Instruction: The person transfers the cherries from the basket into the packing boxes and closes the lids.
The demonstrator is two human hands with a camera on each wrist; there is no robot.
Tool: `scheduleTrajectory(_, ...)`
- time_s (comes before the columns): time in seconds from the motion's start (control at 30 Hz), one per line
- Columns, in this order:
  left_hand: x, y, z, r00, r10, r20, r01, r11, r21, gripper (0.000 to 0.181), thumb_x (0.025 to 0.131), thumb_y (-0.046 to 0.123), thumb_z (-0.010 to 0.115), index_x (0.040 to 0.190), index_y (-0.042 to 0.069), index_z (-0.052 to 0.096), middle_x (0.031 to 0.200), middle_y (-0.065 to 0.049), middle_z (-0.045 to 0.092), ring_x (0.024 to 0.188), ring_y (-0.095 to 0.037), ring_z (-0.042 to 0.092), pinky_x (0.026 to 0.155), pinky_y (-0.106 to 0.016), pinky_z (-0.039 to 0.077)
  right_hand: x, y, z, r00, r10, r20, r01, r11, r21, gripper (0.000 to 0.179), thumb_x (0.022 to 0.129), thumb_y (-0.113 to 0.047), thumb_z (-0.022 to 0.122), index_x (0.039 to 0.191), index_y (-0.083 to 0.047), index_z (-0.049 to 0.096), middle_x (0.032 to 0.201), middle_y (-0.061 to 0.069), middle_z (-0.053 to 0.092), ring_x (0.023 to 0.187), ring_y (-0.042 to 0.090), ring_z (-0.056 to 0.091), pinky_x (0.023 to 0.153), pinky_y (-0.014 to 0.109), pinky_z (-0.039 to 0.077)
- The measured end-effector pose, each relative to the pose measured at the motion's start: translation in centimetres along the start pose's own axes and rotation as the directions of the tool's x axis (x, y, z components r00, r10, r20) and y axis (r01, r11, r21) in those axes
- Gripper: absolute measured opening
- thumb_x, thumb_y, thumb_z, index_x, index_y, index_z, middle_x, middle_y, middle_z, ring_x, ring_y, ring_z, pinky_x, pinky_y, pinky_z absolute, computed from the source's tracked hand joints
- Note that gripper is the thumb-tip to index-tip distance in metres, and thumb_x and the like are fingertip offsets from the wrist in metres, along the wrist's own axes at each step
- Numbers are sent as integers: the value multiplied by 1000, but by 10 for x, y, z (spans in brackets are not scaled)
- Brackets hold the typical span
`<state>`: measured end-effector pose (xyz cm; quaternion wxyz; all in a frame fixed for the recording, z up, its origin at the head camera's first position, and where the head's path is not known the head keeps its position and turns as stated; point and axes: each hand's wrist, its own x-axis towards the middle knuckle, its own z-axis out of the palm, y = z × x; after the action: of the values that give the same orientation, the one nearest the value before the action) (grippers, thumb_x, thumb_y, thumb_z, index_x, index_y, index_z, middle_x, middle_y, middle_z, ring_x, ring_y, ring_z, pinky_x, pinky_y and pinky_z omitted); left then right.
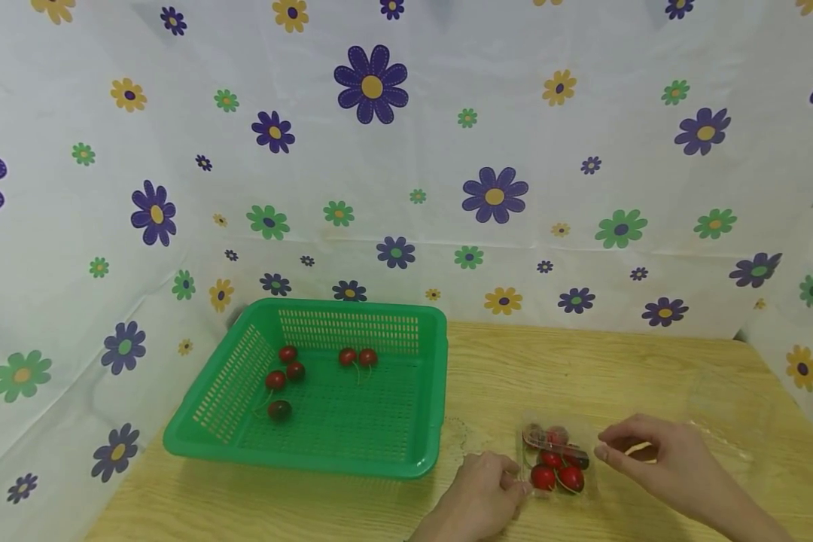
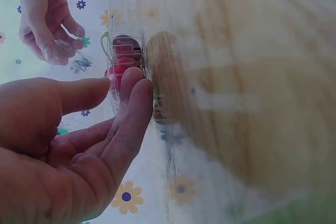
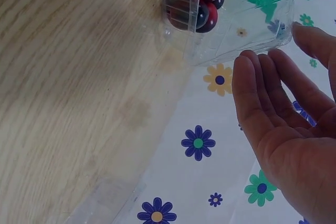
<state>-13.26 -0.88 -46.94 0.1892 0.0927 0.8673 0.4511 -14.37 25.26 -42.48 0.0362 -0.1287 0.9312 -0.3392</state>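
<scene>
A clear plastic box (image 1: pixel 523 482) with several red and dark cherries (image 1: pixel 557 476) sits on the table, its clear lid (image 3: pixel 247 45) raised at an angle. My left hand (image 1: pixel 477 493) holds the box by its left side, thumb toward the front. In the left wrist view, the fingertips (image 2: pixel 137 85) overlap the cherries behind the clear wall. At the box's right, my right hand (image 1: pixel 664 455) pinches the lid's edge between thumb and fingers. The right wrist view shows the lid's corner reaching the thumb and fingertips (image 3: pixel 247 59).
Left of the box stands a green plastic basket (image 1: pixel 440 391) with several cherries (image 1: pixel 284 376) spread on its bottom. Another clear plastic container (image 1: pixel 732 410) lies on the wooden table (image 1: pixel 549 354) at the right. A flower-print sheet (image 1: pixel 447 150) surrounds the table's back and sides.
</scene>
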Motion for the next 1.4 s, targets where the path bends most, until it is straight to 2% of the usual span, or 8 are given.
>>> scheduleTrajectory(0.17,-3,0,0,1000,2,-16,-2,1000,30,36,95,26,72,116,-3,72,91,-3,76,89,-12,71,75,-31,60,-3,4,3,999,-30,30,30,999,17,14,95,-29,73,101,-17,76,95,-7,74,80,-4,66,67,17,58)
scheduleTrajectory(0.37,-9,1,-2,999,-55,1,55,998,15,43,99,32,64,125,-2,68,106,-6,76,112,-23,70,94,-46,59,-5,8,10,996,-88,23,88,996,24,11,92,-25,77,98,-16,76,94,-8,74,78,-6,64,66,18,58)
scheduleTrajectory(0.47,-12,-1,-3,999,-43,30,46,995,-94,36,105,30,54,110,-1,71,90,-5,75,87,-20,70,76,-38,60,-5,9,12,996,-92,11,91,996,11,10,90,-25,78,97,-17,76,92,-9,74,77,-6,64,65,18,58)
scheduleTrajectory(0.6,-15,-4,0,999,-15,44,24,977,-213,45,110,37,43,85,8,66,71,-1,69,63,-12,57,57,-27,44,-6,10,14,995,-104,6,104,995,1,9,90,-25,79,95,-17,77,89,-11,73,76,-6,64,64,18,58)
scheduleTrajectory(0.8,-14,-3,3,999,-34,9,35,977,-208,55,109,49,37,84,11,68,71,2,69,66,-10,65,71,-32,54,-7,15,19,980,-195,-29,196,981,15,8,88,-17,80,95,-16,76,87,-10,73,75,-8,63,61,19,58)
scheduleTrajectory(0.93,-12,-2,4,997,-66,27,70,970,-233,52,108,50,40,84,12,67,72,2,68,68,-11,64,69,-30,51,-7,19,22,971,-239,-29,240,971,18,11,86,-12,82,95,-13,76,87,-7,73,76,-9,63,59,19,58)
scheduleTrajectory(1.2,-7,-1,7,999,-46,25,51,970,-236,38,104,33,56,113,0,73,72,3,71,67,-8,66,70,-26,55,-10,23,24,980,-198,27,197,980,19,7,89,-14,79,96,-12,76,87,-6,74,76,-8,63,60,21,58)
scheduleTrajectory(1.4,-8,-2,6,999,-36,14,38,974,-225,32,102,27,59,105,-1,75,71,3,72,65,-7,66,73,-27,57,-13,25,24,989,-135,61,135,991,3,6,92,-18,76,98,-15,77,88,-8,74,77,-8,64,62,21,58)
